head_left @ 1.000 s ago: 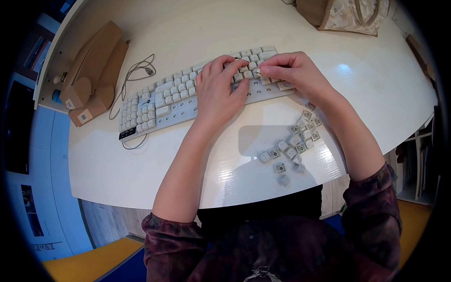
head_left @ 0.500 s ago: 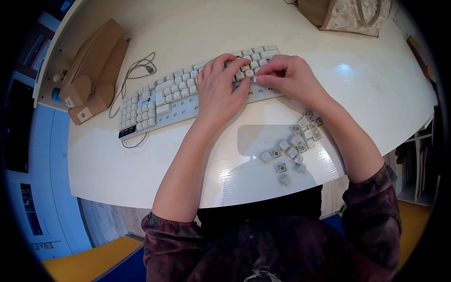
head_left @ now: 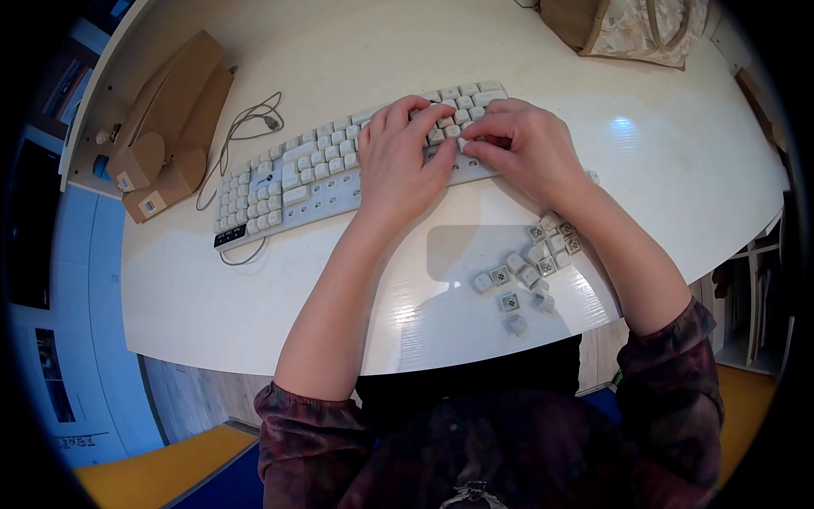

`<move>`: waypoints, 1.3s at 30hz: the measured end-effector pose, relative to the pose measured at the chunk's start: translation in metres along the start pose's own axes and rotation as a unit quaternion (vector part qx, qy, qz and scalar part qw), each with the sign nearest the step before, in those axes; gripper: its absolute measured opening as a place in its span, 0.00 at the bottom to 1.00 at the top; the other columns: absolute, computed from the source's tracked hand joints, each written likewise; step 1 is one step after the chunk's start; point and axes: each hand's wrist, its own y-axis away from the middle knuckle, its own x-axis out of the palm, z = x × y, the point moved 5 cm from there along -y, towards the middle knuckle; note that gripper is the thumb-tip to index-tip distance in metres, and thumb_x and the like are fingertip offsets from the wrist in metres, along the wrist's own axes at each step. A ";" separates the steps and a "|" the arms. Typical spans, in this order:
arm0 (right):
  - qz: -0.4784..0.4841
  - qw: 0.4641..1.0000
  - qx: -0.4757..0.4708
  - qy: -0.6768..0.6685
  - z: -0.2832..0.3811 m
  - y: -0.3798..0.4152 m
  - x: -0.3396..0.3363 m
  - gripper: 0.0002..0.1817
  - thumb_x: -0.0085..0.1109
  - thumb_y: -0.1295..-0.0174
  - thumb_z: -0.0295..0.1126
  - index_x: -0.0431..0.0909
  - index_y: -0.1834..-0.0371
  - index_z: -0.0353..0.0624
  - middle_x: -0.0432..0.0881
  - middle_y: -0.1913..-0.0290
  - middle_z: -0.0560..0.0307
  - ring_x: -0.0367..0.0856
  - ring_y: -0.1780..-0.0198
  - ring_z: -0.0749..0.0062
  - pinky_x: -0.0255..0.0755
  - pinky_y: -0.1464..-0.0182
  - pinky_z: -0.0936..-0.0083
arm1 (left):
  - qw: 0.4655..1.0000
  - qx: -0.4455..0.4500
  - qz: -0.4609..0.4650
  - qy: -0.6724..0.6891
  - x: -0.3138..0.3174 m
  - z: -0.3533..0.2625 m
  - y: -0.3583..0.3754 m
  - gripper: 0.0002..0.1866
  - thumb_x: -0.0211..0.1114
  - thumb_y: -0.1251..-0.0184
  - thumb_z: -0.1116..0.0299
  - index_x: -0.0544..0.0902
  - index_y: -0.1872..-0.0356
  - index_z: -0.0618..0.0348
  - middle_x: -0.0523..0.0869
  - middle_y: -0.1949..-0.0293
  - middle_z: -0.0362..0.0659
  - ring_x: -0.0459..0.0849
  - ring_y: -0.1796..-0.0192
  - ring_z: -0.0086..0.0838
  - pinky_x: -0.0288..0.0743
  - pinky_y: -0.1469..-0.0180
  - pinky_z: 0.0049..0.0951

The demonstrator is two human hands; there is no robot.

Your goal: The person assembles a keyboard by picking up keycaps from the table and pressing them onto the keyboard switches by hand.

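A white keyboard [head_left: 342, 193] lies at a slant across the table. Its lower rows are bare in places, showing switches without caps. My left hand [head_left: 404, 159] rests over the middle of the keyboard, fingers spread and thumb stretched toward the right. Just right of that thumb, my right hand [head_left: 532, 146] pinches a white keycap [head_left: 463, 145] between thumb and forefinger, at the keyboard's lower right rows. Whether the cap sits on a switch is hidden by the fingertips. Several loose keycaps [head_left: 547, 266] lie scattered below my right wrist, some upside down with their undersides showing.
A grey cable [head_left: 227, 148] is coiled left of the keyboard. Brown cardboard pieces [head_left: 174, 127] stand at the table's left side. A patterned bag [head_left: 632, 30] sits at the far right. The table's front edge [head_left: 246, 371] runs close to my body.
My right hand has shifted slightly, its fingertips still pinched at the keycap, and the forearm now covers some loose keycaps. My left hand stays nearly in place.
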 end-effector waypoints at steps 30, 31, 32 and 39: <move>-0.187 0.817 0.313 -0.446 -0.104 -0.001 -0.033 0.17 0.60 0.30 0.43 0.88 0.63 0.40 0.72 0.77 0.75 0.61 0.74 0.90 0.54 0.71 0.86 | 0.986 0.128 -0.097 -0.051 -0.008 -0.037 0.008 0.19 0.70 0.42 0.63 0.83 0.49 0.53 0.80 0.45 0.42 0.74 0.38 0.39 0.58 0.32 0.45; -0.194 0.820 0.298 -0.450 -0.104 -0.003 -0.031 0.17 0.60 0.29 0.43 0.88 0.63 0.40 0.72 0.77 0.74 0.60 0.74 0.89 0.54 0.71 0.86 | 0.983 0.152 -0.093 -0.042 -0.008 -0.043 0.009 0.19 0.71 0.43 0.63 0.83 0.49 0.53 0.80 0.46 0.42 0.75 0.40 0.39 0.59 0.33 0.45; -0.189 0.822 0.286 -0.455 -0.101 -0.004 -0.027 0.18 0.59 0.28 0.44 0.87 0.62 0.40 0.71 0.77 0.75 0.60 0.75 0.90 0.54 0.72 0.87 | 0.980 0.175 -0.088 -0.034 -0.008 -0.048 0.009 0.19 0.71 0.43 0.63 0.83 0.50 0.52 0.81 0.47 0.41 0.76 0.41 0.40 0.61 0.34 0.45; -0.155 0.805 0.234 -0.523 -0.067 0.000 -0.003 0.22 0.50 0.24 0.47 0.85 0.59 0.38 0.70 0.75 0.72 0.60 0.75 0.87 0.55 0.72 0.86 | 0.937 0.317 0.043 0.142 -0.002 -0.083 0.024 0.23 0.75 0.47 0.57 0.83 0.51 0.53 0.82 0.48 0.44 0.80 0.46 0.43 0.68 0.41 0.43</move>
